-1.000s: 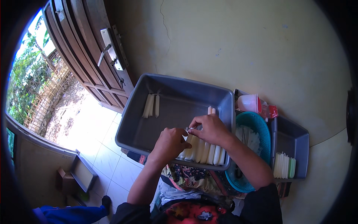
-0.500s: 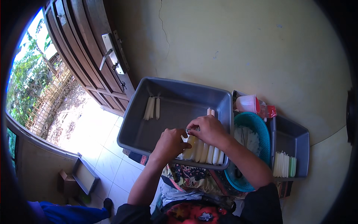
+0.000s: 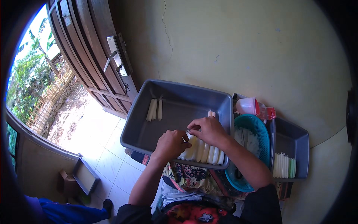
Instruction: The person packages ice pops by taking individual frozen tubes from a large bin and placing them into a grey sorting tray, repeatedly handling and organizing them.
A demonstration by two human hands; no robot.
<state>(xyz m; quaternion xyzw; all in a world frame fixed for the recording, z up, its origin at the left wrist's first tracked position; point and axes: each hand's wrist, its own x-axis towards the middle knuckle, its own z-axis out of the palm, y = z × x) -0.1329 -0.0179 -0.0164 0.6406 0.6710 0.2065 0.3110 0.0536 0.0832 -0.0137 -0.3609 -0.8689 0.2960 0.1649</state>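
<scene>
A large grey plastic tub (image 3: 177, 87) stands in front of me. My left hand (image 3: 171, 145) and my right hand (image 3: 209, 130) meet over its near right part, fingertips pinched at the upper end of a pale, liquid-filled plastic tube (image 3: 191, 146). The fingers partly hide that end. A row of similar cream and white tubes (image 3: 209, 152) lies side by side under and beside my hands. Two pinkish tube ends (image 3: 212, 113) stick up behind my right hand. At the tub's far left lie a few white tubes (image 3: 154, 110) with knotted tops.
Right of the tub sits a turquoise basket (image 3: 267, 138) holding clear plastic bags (image 3: 250, 142). Past it, a smaller grey tub (image 3: 298, 140) contains white and green tubes (image 3: 284, 166). A pink cup (image 3: 247, 106) stands behind the basket. A person's blue-clad leg (image 3: 71, 210) shows lower left, near an open door (image 3: 89, 48).
The view has shifted slightly, so the door and tub sit a little further right and lower. Both hands keep their pinch at the tube's end, almost unmoved.
</scene>
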